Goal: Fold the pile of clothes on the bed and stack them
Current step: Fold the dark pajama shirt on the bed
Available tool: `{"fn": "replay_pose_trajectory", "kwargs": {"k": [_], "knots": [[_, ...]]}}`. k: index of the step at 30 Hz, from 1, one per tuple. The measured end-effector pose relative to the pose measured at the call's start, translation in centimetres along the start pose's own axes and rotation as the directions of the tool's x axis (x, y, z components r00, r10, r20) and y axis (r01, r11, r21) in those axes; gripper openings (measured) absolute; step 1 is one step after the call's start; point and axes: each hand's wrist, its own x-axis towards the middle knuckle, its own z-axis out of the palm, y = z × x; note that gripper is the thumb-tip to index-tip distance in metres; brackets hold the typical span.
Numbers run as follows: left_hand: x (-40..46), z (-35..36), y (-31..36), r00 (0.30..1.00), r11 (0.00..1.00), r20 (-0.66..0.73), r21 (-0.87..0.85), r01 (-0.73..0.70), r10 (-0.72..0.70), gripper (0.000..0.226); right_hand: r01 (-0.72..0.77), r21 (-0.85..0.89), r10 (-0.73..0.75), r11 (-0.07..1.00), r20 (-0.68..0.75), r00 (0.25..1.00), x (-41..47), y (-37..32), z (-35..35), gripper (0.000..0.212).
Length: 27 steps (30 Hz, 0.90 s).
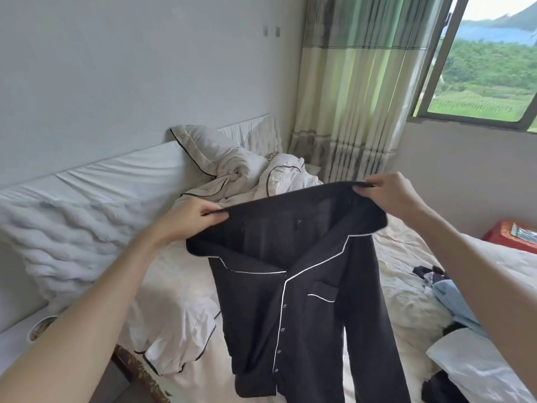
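Black cloth with white piping fills the near middle of the view: a long-sleeved, button-front pyjama shirt with a piped chest pocket [293,286], held up in the air over the near part of the cream-sheeted bed [406,251]. The left hand [193,216] pinches one shoulder end of it between thumb and fingers; the right hand [389,194] pinches the other end, a little higher and farther off. Each grip is closed on the fabric, and the shirt hangs open-fronted with its sleeves trailing down toward the near edge of the bed.

By my reading, the folding of this shirt has not begun; it is only being spread by the shoulders, so laying it flat and folding it are still to come. No neat, finished stack shows anywhere in view.

Near the right edge of the bed lies a loose heap of pale blue and dark garments [447,295], unfolded, with a white pillow-like piece just in front of it. Farther up the bed, toward the headboard corner, sits a crumpled pile of cream pyjamas with dark piping [229,175], also unfolded, and another cream piece trails off the near left edge. Most of the task appears to be left.

A patterned tag or patch peeks out among the cream pile, too small to read. No other writing or brand is legible.
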Motion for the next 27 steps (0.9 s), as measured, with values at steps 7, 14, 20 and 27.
{"fn": "replay_pose_trajectory", "kwargs": {"k": [7,14,20,27], "knots": [[1.8,-0.9,2.8,0.967,0.879,-0.252,-0.468,-0.092,-0.033,0.022,-0.029,0.376,0.045,0.926,-0.033,0.998,0.5,-1.2,-1.5,0.020],[1.4,1.8,2.6,0.983,0.877,-0.183,-0.475,-0.073,-0.017,0.020,-0.143,0.323,0.095,0.936,0.158,0.983,-0.4,1.4,-0.4,0.023],[1.3,-0.3,3.2,0.997,0.960,-0.057,-0.270,-0.072,0.059,0.017,-0.011,0.370,0.001,0.929,0.027,1.000,0.1,1.2,-1.1,0.020],[0.6,0.7,2.0,0.994,0.966,-0.097,-0.256,0.033,-0.060,0.024,0.098,0.221,-0.108,0.970,0.032,0.994,0.4,1.4,-0.4,0.031]]}}
